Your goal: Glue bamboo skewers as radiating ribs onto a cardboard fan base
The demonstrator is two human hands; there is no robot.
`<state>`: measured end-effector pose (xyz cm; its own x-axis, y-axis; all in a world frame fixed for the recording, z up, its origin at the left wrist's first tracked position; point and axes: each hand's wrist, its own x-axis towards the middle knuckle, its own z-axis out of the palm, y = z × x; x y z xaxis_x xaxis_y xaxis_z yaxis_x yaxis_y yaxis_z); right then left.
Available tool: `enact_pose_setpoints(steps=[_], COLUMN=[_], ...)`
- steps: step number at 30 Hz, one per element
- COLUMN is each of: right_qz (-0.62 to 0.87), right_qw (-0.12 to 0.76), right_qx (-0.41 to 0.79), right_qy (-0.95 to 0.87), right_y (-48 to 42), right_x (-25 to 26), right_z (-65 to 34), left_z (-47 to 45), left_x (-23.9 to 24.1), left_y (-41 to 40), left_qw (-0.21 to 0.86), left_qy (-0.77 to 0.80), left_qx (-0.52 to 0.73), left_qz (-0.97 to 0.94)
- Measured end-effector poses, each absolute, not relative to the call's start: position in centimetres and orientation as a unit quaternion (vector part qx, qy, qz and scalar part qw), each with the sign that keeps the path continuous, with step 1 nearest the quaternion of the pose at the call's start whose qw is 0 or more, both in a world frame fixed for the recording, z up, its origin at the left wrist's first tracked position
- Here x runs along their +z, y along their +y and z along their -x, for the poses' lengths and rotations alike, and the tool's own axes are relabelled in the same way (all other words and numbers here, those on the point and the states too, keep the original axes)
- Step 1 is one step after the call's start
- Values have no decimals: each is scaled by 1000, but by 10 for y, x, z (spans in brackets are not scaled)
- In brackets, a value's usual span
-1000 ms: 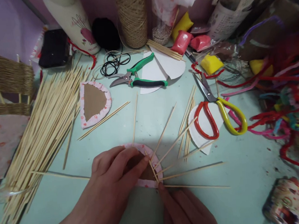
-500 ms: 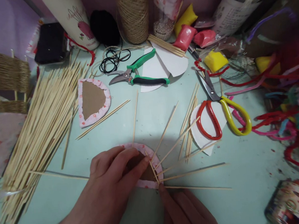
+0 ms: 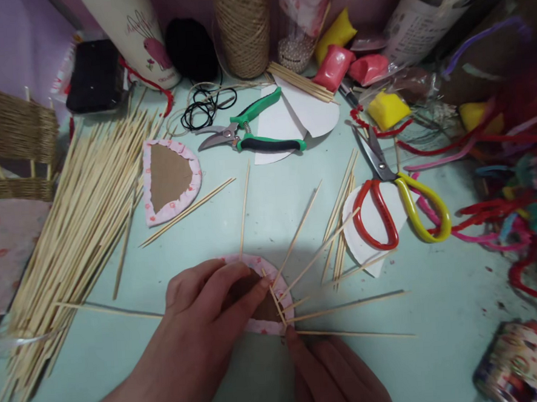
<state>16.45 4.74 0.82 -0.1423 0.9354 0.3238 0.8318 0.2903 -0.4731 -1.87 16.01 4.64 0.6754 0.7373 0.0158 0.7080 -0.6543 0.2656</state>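
Cardboard piece [image 3: 262,313], pink fabric rim, lying flat on the desk [image 3: 438,300] directly under the left hand [image 3: 202,308]. Left hand: fingers spread down on the piece, pressing, closed round nothing; forefinger tip at the upper end of a short stick [image 3: 276,302] that crosses the rim. Right hand [image 3: 329,373], just below: fingers together, one tip on that stick's lower end; whether it pinches cannot be told. Long skewers [image 3: 343,308] fan out from the piece, mostly to the right of both hands. Handling, as judged: flat, firm pressure from the left and small nudges at the stick's ends should keep the fan from shifting. Containers:
- Woven basket [image 3: 13,125], far left of the hands, contents not visible.
- Patterned tin [image 3: 515,362], right of the right hand, on its side, contents hidden.
- Clear container [image 3: 293,51], well beyond the hands, holding pearly beads.
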Motion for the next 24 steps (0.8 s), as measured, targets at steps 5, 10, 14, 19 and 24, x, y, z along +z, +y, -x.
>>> enact_pose_setpoints(steps=[5,10,14,19,24], right_qz=[595,585,596,619,626], right_qw=[278,313,316,384,355], right_qx=[100,74,82,46,53], right_qy=[-748,-744,-733,-684,-692], right_y=[49,53,50,47,47], right_x=[10,9,1,-9,-8], right_z=[-164,-164,-159,-149,-147], left_z=[19,20,20,19,20], left_x=[46,46,46,46,45], left_y=[161,161,161,161,160], left_qw=[124,130,130,131,132], left_qy=[402,403,402,407,411], left_qx=[59,61,70,75,72], left_qz=[-905,-904,-904,-901,-899])
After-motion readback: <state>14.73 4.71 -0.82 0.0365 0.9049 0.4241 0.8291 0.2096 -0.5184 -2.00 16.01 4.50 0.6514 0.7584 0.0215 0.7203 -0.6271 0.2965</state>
